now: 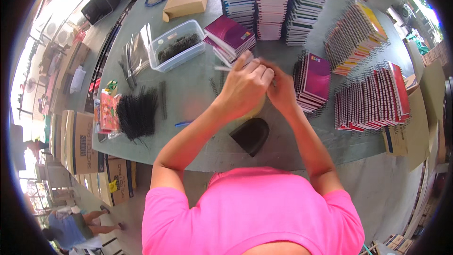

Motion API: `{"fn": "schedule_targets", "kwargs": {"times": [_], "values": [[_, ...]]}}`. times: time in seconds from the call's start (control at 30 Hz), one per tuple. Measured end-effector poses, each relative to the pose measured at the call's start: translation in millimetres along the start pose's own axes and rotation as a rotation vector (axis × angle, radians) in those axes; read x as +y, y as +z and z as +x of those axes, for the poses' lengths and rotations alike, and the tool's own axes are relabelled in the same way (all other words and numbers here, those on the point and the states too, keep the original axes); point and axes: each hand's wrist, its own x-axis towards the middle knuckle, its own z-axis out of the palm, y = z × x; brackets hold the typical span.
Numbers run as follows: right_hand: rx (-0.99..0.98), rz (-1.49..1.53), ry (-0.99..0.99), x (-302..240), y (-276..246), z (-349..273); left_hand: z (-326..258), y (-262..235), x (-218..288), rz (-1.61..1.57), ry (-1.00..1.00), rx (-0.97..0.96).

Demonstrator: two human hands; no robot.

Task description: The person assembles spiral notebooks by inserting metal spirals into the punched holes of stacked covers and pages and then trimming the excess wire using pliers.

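A thin white strip (222, 68) is being pinched in the closed grip of the left hand (245, 85), near the middle of the grey-green counter (188, 99). The right hand (281, 90) is being pressed against it, fingers curled; what its grip encloses cannot be told. A clear plastic tub (176, 46) of black wire coils is being kept toward the far left edge, and one glossy maroon spiral notebook stack (312, 81) is lying just beside the right hand.

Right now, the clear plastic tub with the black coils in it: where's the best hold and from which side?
Take the clear tub by its rim on the two long walls, coming straight down from above. It sits upright and open-topped, so the rim is free. The short ends look more crowded, with plastic sleeves on its left and a purple notebook on its right.
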Motion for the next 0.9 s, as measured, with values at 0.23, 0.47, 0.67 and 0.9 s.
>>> {"fn": "schedule_targets", "kwargs": {"times": [0.23,0.47,0.67,0.9], "values": [[-0.149,0.376,0.300,36,2,-25,-75,38,-18,-1.213,-0.790,0.374],[-0.243,0.435,0.395,75,17,-43,-99,90,-8,-1.497,-0.861,0.081],[-0.047,-0.293,-0.252,-5,7,-25,-107,98,5,-1.346,-0.808,0.214],[-0.313,-0.524,-0.123,-5,33,-28,-119,53,-22,-0.804,-0.633,0.055]]}}
